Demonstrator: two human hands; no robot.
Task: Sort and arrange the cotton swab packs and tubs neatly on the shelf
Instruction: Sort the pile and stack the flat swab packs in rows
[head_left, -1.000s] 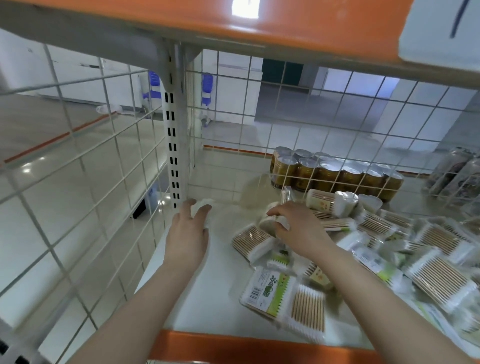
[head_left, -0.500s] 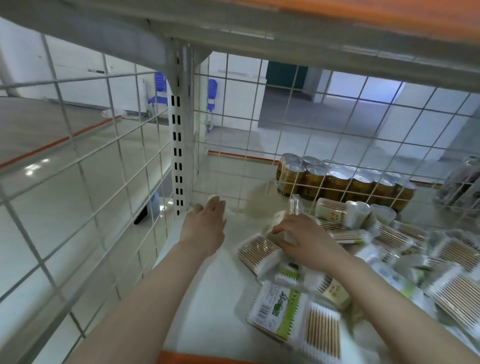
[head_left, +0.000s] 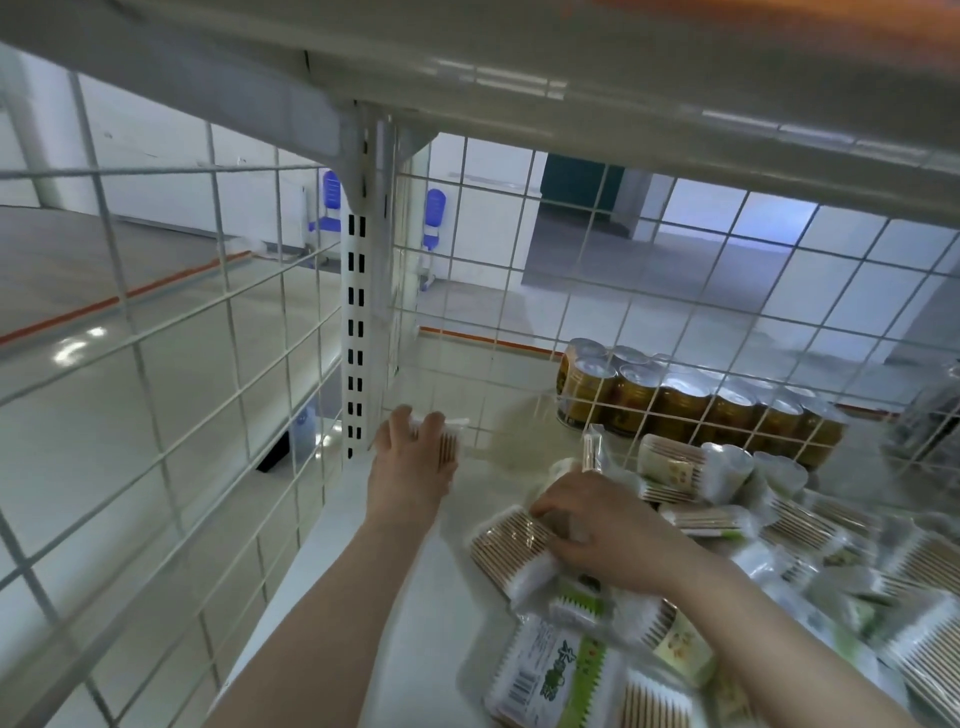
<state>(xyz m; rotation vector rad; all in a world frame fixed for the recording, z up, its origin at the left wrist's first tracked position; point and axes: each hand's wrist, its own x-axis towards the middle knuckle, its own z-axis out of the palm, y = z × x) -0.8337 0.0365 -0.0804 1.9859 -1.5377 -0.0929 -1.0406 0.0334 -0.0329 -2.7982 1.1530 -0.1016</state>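
Setting: white wire-grid shelf (head_left: 322, 582) under another shelf board, tiled floor visible beyond the mesh; we look down at our two bare hands.
Left hand: our left hand (head_left: 410, 470) reaches to the back left corner by the slotted upright (head_left: 356, 332), its fingers curled over a small swab pack (head_left: 448, 441) that it holds against the corner.
What changed, left: a second ago this hand lay nearer the front with something white under its fingertips; now it has pushed further back, and the pack's brown sticks show between the fingers.
Right hand: our right hand (head_left: 597, 530) rests on the jumbled heap, fingers bent down and gripping a flat pack of wooden swabs (head_left: 511, 543) at its edge.
What changed, right: it has slid from a small white piece higher in the heap onto this flat pack.
Task things: most packs and round tubs (head_left: 691, 467) lie mixed and overlapping to the right; a green-labelled pack (head_left: 550, 675) lies nearest us.
Other stock: gold cans (head_left: 675, 405) stand behind the mesh, on the far side.
Meaning for the task: we judge that a first row is starting in the left corner and the right hand is fetching the next pack; nearly all the sorting remains.
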